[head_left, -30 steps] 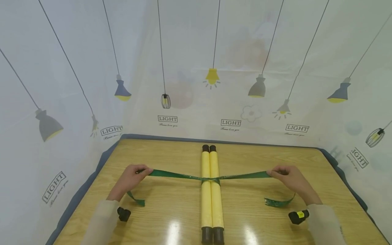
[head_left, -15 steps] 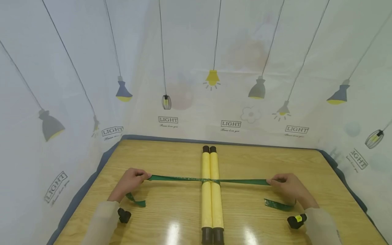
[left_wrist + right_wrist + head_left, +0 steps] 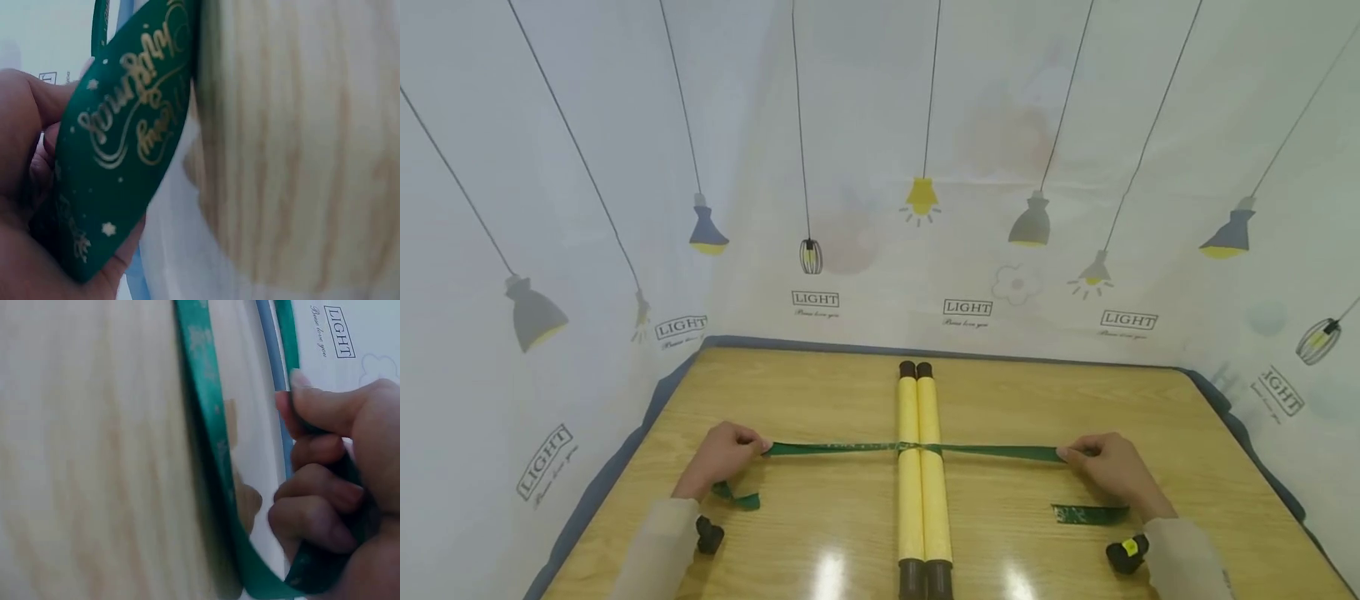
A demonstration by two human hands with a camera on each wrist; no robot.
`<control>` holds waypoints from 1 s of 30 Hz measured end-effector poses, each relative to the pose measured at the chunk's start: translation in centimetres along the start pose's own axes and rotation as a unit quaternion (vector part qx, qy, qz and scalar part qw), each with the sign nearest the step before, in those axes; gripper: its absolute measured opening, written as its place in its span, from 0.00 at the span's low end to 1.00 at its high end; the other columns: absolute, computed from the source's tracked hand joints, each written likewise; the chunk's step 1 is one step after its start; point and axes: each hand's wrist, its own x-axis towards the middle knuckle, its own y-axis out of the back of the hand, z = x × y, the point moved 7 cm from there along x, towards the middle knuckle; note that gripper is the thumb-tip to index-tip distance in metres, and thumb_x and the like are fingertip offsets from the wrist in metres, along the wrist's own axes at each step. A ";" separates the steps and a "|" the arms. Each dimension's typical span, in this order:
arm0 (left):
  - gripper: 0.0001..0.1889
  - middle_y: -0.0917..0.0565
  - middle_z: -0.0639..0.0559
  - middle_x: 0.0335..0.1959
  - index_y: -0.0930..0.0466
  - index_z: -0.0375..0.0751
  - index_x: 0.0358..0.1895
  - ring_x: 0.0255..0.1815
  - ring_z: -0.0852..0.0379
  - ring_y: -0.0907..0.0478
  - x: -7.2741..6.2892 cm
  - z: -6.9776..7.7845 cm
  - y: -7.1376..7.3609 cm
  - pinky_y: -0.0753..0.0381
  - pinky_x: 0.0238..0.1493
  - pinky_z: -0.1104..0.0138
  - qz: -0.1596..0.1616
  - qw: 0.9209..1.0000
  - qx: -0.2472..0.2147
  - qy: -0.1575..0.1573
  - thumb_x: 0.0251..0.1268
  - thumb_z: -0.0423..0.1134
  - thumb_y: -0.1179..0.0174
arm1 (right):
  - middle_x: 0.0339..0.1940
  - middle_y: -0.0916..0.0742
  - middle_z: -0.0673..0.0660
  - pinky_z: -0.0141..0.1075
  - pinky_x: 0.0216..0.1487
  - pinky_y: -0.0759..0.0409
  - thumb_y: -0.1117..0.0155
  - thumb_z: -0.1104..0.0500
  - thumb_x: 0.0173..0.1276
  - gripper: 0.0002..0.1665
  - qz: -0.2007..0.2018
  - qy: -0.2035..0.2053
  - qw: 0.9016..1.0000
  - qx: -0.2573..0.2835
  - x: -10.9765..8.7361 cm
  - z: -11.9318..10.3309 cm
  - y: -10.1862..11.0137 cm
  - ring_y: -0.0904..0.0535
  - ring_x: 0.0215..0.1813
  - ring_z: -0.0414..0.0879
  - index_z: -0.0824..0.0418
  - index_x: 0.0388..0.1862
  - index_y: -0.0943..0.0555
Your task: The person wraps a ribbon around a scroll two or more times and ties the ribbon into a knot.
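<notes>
Two yellow tubes with dark end caps (image 3: 922,500) lie side by side down the middle of the table. A green ribbon (image 3: 835,448) wraps around both and crosses on top of them near their middle. My left hand (image 3: 722,454) pinches one side of the ribbon to the left of the tubes. To their right, my right hand (image 3: 1105,467) pinches the other side, and the ribbon runs straight between the hands. In the left wrist view the ribbon (image 3: 125,125) shows gold lettering and stars. In the right wrist view the right hand's fingers (image 3: 319,487) are curled, with the ribbon passing through them.
The wood-grain table (image 3: 820,392) has a blue-grey edge. Loose ribbon ends hang below each hand. Black devices (image 3: 709,535) sit at both wrists. A white sheet printed with lamps (image 3: 880,125) stands around the back and sides.
Both hands have come slightly lower in the head view, still pinching the ribbon. The ribbon now runs flatter and straighter across the tubes. The view itself has shifted a little.
</notes>
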 end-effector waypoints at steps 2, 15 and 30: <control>0.13 0.12 0.48 0.39 0.08 0.42 0.39 0.28 0.57 0.30 0.1 -0.1 -0.1 0.31 0.31 0.65 0.000 1.000 0.006 0.003 0.73 0.46 0.37 | 0.50 0.10 0.61 0.57 0.53 0.19 0.39 0.34 0.73 0.31 0.014 -0.007 1.000 0.002 0.0 0.0 0.3 0.16 0.52 0.58 0.60 0.49 0.12; 0.17 0.13 0.48 0.45 0.10 0.44 0.46 0.34 0.55 0.28 -0.4 -2.3 1.8 0.31 0.35 0.63 0.009 1.000 0.025 0.007 0.75 0.54 0.39 | 0.46 0.10 0.59 0.51 0.47 0.18 0.38 0.33 0.72 0.28 0.027 0.008 0.999 -0.031 -0.3 0.8 2.5 0.17 0.47 0.52 0.57 0.45 0.13; 0.14 0.12 0.42 0.45 0.12 0.39 0.45 0.49 0.43 0.18 -1.7 -5.4 6.2 0.20 0.51 0.51 0.042 0.995 0.090 -0.005 0.74 0.47 0.37 | 0.46 0.10 0.66 0.57 0.44 0.18 0.36 0.35 0.72 0.28 0.049 0.005 0.997 -0.067 -1.6 5.2 6.1 0.15 0.47 0.63 0.60 0.44 0.13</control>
